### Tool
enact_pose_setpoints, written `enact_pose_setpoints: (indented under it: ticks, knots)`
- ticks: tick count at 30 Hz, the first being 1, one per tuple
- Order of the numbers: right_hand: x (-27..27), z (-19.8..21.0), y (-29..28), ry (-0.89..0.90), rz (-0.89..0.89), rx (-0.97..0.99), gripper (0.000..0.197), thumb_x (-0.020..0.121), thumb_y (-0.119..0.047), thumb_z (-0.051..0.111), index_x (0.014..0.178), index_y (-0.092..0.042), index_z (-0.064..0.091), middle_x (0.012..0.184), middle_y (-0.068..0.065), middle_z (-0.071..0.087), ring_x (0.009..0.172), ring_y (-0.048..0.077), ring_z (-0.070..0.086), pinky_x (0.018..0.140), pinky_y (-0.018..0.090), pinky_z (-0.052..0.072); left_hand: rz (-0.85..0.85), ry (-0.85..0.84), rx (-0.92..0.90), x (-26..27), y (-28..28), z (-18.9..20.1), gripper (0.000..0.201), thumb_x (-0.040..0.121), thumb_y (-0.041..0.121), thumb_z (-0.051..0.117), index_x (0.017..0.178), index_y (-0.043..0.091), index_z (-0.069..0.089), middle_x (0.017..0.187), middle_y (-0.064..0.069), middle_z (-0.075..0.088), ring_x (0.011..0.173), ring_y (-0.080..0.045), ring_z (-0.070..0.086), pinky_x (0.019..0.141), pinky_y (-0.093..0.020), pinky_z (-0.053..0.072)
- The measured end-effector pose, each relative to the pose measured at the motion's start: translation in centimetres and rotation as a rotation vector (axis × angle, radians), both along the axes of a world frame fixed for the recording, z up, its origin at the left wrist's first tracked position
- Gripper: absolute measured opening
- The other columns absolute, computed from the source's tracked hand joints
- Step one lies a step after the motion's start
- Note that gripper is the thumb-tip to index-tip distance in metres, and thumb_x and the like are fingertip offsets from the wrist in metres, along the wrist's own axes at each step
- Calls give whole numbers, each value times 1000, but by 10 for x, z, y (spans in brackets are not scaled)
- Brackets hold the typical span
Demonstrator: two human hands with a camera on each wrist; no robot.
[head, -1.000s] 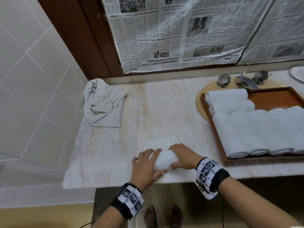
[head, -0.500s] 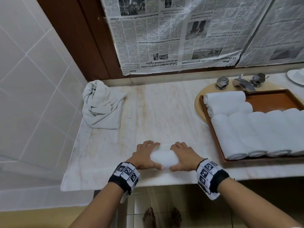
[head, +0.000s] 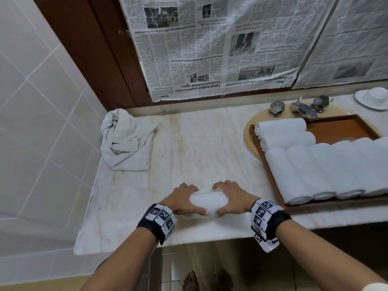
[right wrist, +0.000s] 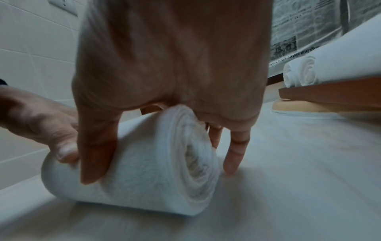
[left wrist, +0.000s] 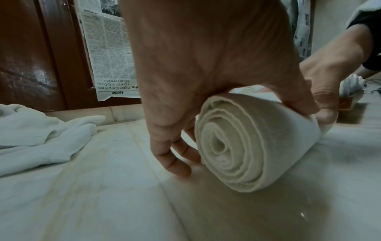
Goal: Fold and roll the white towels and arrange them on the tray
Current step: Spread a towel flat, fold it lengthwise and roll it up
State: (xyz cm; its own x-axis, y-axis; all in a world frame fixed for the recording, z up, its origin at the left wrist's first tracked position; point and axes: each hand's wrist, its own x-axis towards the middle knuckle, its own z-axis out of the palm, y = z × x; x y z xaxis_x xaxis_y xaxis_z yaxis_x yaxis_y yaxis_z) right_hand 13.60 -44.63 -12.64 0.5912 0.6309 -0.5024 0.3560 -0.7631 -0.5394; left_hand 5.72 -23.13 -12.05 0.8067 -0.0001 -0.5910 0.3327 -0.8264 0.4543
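At the far left of the desk (head: 134, 198), against the tiled wall, a crumpled white towel (head: 126, 141) is left in a loose heap, probably kept aside until it is folded. In the middle, near the front edge, a rolled towel (head: 207, 201) is lying on the marble, and it is held from both ends. The left hand (head: 182, 201) is curved over its left part, with the fingers behind the roll and the thumb in front; the right hand (head: 233, 199) is curved over the right part in the same way. The spiral of layers is seen at each end in the wrist views, and no flat tail is seen, so the rolling is judged to be finished or nearly so, and the grip seems meant to stop the roll from opening. At the right, the wooden tray (head: 344, 128) is set over the sink, where several finished rolls (head: 315, 171) are laid side by side, touching, with two more across the back.
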Motion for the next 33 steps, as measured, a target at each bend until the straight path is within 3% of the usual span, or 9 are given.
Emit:
enact_pose_setpoints:
  ticks: [5, 11, 14, 18, 20, 22, 26, 29, 33]
  knots:
    - [-6, 3, -7, 6, -91, 90, 99, 61, -43, 86, 141, -38, 27, 121, -9, 37, 119, 16, 36, 103, 37, 39, 10, -44, -47, -6, -1, -5, 92, 64, 70, 79, 137, 31, 41, 127, 4, 40, 115, -19, 48, 98, -40, 46]
    - [-17, 2, -10, -416, 116, 96, 71, 76, -48, 67, 138, -26, 40, 136, -4, 36, 125, 19, 33, 97, 36, 39, 48, -47, -59, 0, 7, -8, 83, 69, 78, 69, 134, 29, 50, 126, 3, 47, 115, -19, 51, 99, -38, 44]
    - [-17, -1, -8, -362, 124, 70, 66, 80, -54, 59, 135, -21, 44, 132, -2, 39, 120, 20, 37, 95, 36, 41, 67, -106, -80, -4, 7, -10, 85, 74, 74, 68, 144, 34, 42, 141, 2, 40, 130, -22, 43, 109, -42, 38]
    - [-18, -5, -3, -218, 56, 55, 83, 67, -68, 32, 133, -19, 45, 129, -1, 41, 119, 21, 38, 97, 37, 37, 5, -267, 28, -18, -2, -11, 89, 73, 79, 63, 148, 45, 29, 152, 9, 26, 138, -21, 28, 111, -47, 31]
    - [-14, -4, 0, -157, 0, 44, 83, 66, -67, 33, 133, -19, 46, 128, -2, 42, 119, 19, 37, 97, 37, 36, -84, -336, 143, -25, -11, -13, 96, 71, 80, 63, 151, 42, 24, 156, 10, 21, 141, -20, 22, 110, -46, 27]
    - [-9, 1, 3, -84, -38, 36, 71, 74, -60, 45, 132, -18, 48, 127, -2, 43, 121, 19, 38, 100, 37, 37, -96, -334, 204, -27, -16, -16, 103, 70, 77, 66, 153, 39, 19, 160, 9, 18, 144, -21, 18, 112, -47, 25]
    - [1, 5, 7, -56, -72, -15, 51, 86, -46, 59, 128, -16, 54, 129, 3, 43, 123, 24, 35, 103, 41, 37, -86, -194, 231, -12, -15, -11, 105, 69, 73, 69, 153, 35, 20, 157, 4, 29, 140, -23, 30, 108, -48, 33]
    - [4, 7, 9, -47, -116, -86, 59, 83, -54, 54, 131, -19, 50, 132, 5, 41, 122, 28, 35, 102, 44, 38, -99, -89, 215, 4, -11, -1, 100, 66, 74, 72, 147, 32, 31, 141, 2, 45, 128, -24, 44, 100, -45, 42]
    - [5, 9, 8, -12, -176, -112, 73, 81, -60, 53, 144, -25, 39, 137, 4, 42, 127, 28, 39, 105, 44, 38, -127, 12, 252, 18, -10, 7, 94, 56, 78, 74, 131, 28, 47, 126, 1, 51, 116, -23, 52, 94, -41, 46]
